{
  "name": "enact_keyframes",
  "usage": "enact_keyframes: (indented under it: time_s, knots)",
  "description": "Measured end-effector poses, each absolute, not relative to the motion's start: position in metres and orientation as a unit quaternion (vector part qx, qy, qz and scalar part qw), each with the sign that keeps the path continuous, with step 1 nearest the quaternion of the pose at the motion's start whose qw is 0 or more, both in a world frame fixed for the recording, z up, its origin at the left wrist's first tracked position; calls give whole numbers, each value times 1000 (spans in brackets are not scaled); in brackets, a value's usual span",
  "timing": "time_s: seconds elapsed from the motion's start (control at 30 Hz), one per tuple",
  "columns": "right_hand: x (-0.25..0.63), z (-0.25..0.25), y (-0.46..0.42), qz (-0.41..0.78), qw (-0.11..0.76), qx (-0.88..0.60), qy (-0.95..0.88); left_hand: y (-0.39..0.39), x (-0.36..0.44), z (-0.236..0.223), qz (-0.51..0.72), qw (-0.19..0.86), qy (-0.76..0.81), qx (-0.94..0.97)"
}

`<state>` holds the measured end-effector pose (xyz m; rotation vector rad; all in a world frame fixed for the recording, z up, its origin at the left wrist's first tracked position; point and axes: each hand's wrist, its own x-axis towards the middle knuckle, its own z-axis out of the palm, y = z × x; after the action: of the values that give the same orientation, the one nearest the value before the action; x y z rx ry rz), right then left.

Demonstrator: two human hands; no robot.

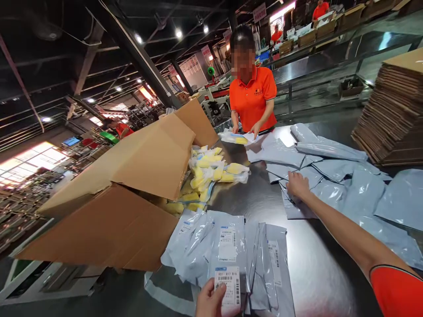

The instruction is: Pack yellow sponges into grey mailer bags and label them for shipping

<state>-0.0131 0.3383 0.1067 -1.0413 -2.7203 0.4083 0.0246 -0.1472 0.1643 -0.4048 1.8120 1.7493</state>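
the left hand (211, 299), low in the view, has its fingers clamped on the left edge of a white shipping label (228, 284), thumb on top; whether the label is stuck to a bag underneath, i cannot tell. the label's long axis runs away from the body, and it lies just right of the thumb, over the near group of labelled mailers (201, 240). the right hand (298, 185) reaches well forward, at the left edge of a pile of plain grey poly mailers (363, 189). its fingers are curled at that edge, but i cannot tell whether they are closed on a bag. most of the pile spreads rightward from them, so the right hand is the nearer one to it, while the left is nearer the labels.

the mailers are glossy, flexible film, creased and overlapping, flat on a smooth, reflective metal worktop (317, 259). to the left, a matte brown carton (152, 154) opens toward soft-looking yellow pieces in clear wrap (208, 171). across from them, a co-worker (253, 99) holds another wrapped piece (239, 140).
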Motion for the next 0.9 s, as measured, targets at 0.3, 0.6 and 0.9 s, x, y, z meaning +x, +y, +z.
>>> enact_keyframes:
  time_s: [0.3,0.6,0.9]
  knots:
    - [-86,156,260,278,132,-100,-946,-153,34,142,660,298,674,-147]
    - [-22,63,155,340,25,-21,-940,-160,43,117,640,324,679,-158]
    - [20,29,130,400,166,-98,-896,-155,62,116,645,348,660,-164]
